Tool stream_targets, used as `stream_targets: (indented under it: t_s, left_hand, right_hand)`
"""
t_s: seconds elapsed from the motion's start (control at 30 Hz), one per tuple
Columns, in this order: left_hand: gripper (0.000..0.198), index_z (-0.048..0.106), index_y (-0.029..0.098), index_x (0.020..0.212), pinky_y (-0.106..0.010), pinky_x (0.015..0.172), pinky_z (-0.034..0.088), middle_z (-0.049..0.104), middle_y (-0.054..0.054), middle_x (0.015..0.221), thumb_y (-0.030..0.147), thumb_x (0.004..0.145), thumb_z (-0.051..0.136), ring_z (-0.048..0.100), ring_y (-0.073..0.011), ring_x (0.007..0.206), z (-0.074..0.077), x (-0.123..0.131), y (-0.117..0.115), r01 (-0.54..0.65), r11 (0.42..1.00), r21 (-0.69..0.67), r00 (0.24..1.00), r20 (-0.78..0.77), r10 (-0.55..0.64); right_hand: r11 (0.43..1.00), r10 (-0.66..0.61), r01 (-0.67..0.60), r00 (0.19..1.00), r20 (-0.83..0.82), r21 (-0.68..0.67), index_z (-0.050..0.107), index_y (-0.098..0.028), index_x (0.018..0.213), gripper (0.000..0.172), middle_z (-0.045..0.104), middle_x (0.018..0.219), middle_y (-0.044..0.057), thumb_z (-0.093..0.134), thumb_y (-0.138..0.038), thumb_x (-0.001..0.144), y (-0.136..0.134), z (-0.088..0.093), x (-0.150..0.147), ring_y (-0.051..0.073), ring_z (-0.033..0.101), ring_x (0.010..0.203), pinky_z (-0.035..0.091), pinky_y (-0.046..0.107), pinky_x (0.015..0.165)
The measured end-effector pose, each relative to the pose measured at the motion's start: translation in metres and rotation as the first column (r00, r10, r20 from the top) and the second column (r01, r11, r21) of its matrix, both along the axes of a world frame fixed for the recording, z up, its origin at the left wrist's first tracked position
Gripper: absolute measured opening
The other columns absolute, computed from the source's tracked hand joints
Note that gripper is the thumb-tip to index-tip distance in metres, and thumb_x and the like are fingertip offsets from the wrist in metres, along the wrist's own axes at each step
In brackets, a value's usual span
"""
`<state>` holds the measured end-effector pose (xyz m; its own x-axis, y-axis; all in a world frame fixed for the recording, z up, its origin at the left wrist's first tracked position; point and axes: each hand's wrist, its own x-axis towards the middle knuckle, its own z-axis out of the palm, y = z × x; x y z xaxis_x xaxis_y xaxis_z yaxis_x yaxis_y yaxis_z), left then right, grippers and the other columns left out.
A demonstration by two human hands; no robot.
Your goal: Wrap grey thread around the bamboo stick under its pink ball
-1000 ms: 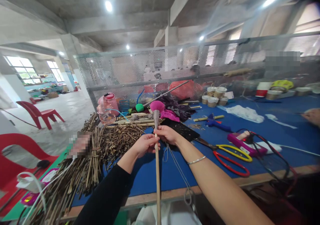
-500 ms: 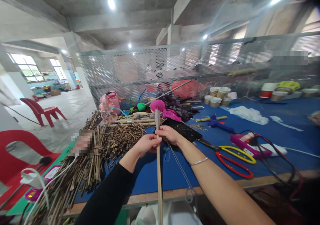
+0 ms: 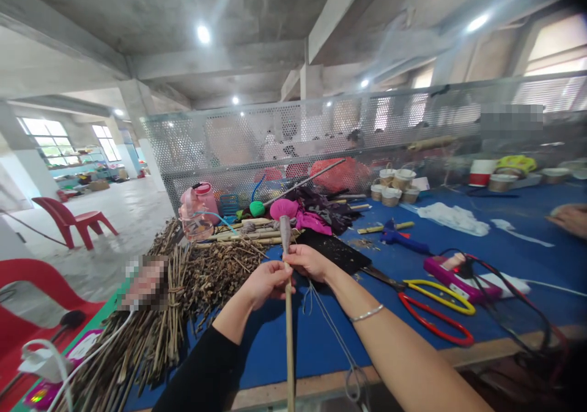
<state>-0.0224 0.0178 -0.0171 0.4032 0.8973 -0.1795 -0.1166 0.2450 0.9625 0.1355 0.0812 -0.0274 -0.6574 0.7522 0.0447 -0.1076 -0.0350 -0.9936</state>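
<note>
A thin pale wooden stick (image 3: 290,351) stands in front of me, its lower end running past the table's front edge. Its top carries a wider, grey wrapped head (image 3: 285,233). Just below that head, my right hand (image 3: 309,261) pinches the stick between thumb and fingers. My left hand (image 3: 266,285) is closed on it slightly lower, its fingertips close to the right ones. Below my right hand a grey cord (image 3: 337,326) trails with loops to the table edge; whether the fingers hold it is hidden.
Dried twig bundles (image 3: 174,302) lie left. Large scissors (image 3: 435,311) with red and yellow handles, a blue glue gun (image 3: 406,239) and a purple power strip (image 3: 461,277) are right. Magenta cloth (image 3: 312,219) and small cups (image 3: 397,186) sit behind. Another person's hand (image 3: 571,219) shows far right.
The view has tilted upward and turned slightly right. Both hands keep nearly the same grip on the stick. More of the other person's hand shows at the right edge.
</note>
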Motion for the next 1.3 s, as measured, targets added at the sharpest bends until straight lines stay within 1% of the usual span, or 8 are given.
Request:
stream_targets:
  t_s: [0.17, 0.37, 0.57, 0.67, 0.77, 0.93, 1.13, 1.3]
  left_hand:
    - [0.037, 0.056, 0.012, 0.070, -0.021, 0.052, 0.043, 0.057, 0.000, 0.058, 0.033, 0.052, 0.080, 0.057, -0.0098, 0.051, -0.002, 0.001, 0.003, -0.067, 0.996, 0.063, 0.998, -0.010, 0.068]
    - [0.034, 0.060, 0.011, 0.085, -0.021, 0.056, 0.045, 0.064, -0.009, 0.081, 0.031, 0.062, 0.075, 0.062, -0.0123, 0.064, 0.005, 0.002, -0.003, 0.079, 0.997, -0.010, 0.992, 0.095, -0.078]
    - [0.037, 0.054, 0.014, 0.073, -0.018, 0.042, 0.036, 0.057, 0.000, 0.058, 0.043, 0.062, 0.072, 0.051, -0.0075, 0.045, -0.005, 0.006, 0.000, -0.090, 0.986, 0.143, 0.986, -0.130, 0.109]
    - [0.041, 0.052, 0.014, 0.069, -0.019, 0.045, 0.039, 0.053, 0.004, 0.051, 0.043, 0.055, 0.076, 0.048, -0.0063, 0.043, -0.005, 0.007, 0.002, -0.159, 0.975, 0.158, 0.979, -0.102, 0.176]
    - [0.041, 0.055, 0.012, 0.072, -0.020, 0.052, 0.043, 0.058, 0.001, 0.058, 0.043, 0.055, 0.076, 0.054, -0.0079, 0.050, 0.000, 0.007, -0.001, -0.126, 0.988, 0.092, 0.992, -0.002, 0.126]
    - [0.041, 0.059, 0.011, 0.086, -0.019, 0.053, 0.043, 0.063, -0.006, 0.078, 0.044, 0.064, 0.071, 0.062, -0.0113, 0.063, 0.004, 0.009, -0.005, 0.016, 0.997, 0.071, 0.996, 0.091, -0.023]
    - [0.039, 0.053, 0.013, 0.071, -0.016, 0.039, 0.032, 0.054, 0.002, 0.055, 0.045, 0.061, 0.072, 0.050, -0.0067, 0.042, -0.001, 0.010, -0.002, -0.147, 0.982, 0.119, 0.984, -0.080, 0.157]
    - [0.032, 0.056, 0.011, 0.076, -0.020, 0.051, 0.043, 0.063, -0.004, 0.066, 0.037, 0.065, 0.072, 0.058, -0.0099, 0.053, 0.002, 0.008, 0.000, -0.126, 0.990, 0.063, 0.992, 0.027, 0.124]
  right_hand:
    - [0.999, -0.036, 0.037, 0.999, 0.030, -0.030, 0.049, -0.015, 0.073, 0.033, 0.040, 0.045, -0.010, 0.070, -0.040, 0.066, -0.001, 0.001, -0.001, 0.001, 0.020, 0.031, 0.008, 0.020, 0.033]
    - [0.993, 0.049, -0.057, 0.996, -0.080, -0.102, 0.054, -0.013, 0.078, 0.034, 0.047, 0.051, -0.006, 0.072, -0.039, 0.065, -0.003, 0.002, 0.002, 0.004, 0.036, 0.039, 0.024, 0.017, 0.038]
    - [0.998, -0.054, 0.055, 0.998, 0.015, -0.028, 0.051, -0.015, 0.072, 0.032, 0.033, 0.041, -0.011, 0.068, -0.041, 0.069, 0.005, -0.005, 0.002, 0.002, 0.018, 0.032, 0.009, 0.019, 0.032]
    - [0.997, -0.071, 0.071, 0.997, 0.020, -0.026, 0.050, -0.015, 0.074, 0.031, 0.028, 0.040, -0.012, 0.068, -0.041, 0.069, 0.004, -0.001, 0.003, 0.002, 0.016, 0.032, 0.007, 0.019, 0.032]
    - [0.997, -0.042, 0.040, 0.999, -0.027, -0.072, 0.051, -0.015, 0.079, 0.034, 0.029, 0.040, -0.012, 0.068, -0.043, 0.068, -0.001, 0.006, 0.005, 0.002, 0.015, 0.033, 0.007, 0.018, 0.033]
    - [0.996, -0.004, -0.002, 0.998, -0.070, -0.088, 0.050, -0.015, 0.082, 0.038, 0.050, 0.050, -0.005, 0.070, -0.043, 0.065, -0.004, 0.010, 0.005, 0.002, 0.029, 0.034, 0.012, 0.017, 0.034]
    - [0.995, -0.103, 0.103, 0.995, -0.009, -0.004, 0.049, -0.016, 0.074, 0.034, 0.034, 0.038, -0.011, 0.068, -0.042, 0.067, -0.002, 0.005, 0.000, 0.002, 0.019, 0.030, 0.007, 0.019, 0.032]
    - [0.997, -0.071, 0.069, 0.996, -0.053, -0.039, 0.050, -0.016, 0.081, 0.035, 0.034, 0.041, -0.011, 0.068, -0.043, 0.068, -0.001, 0.007, 0.001, 0.002, 0.017, 0.031, 0.006, 0.020, 0.033]
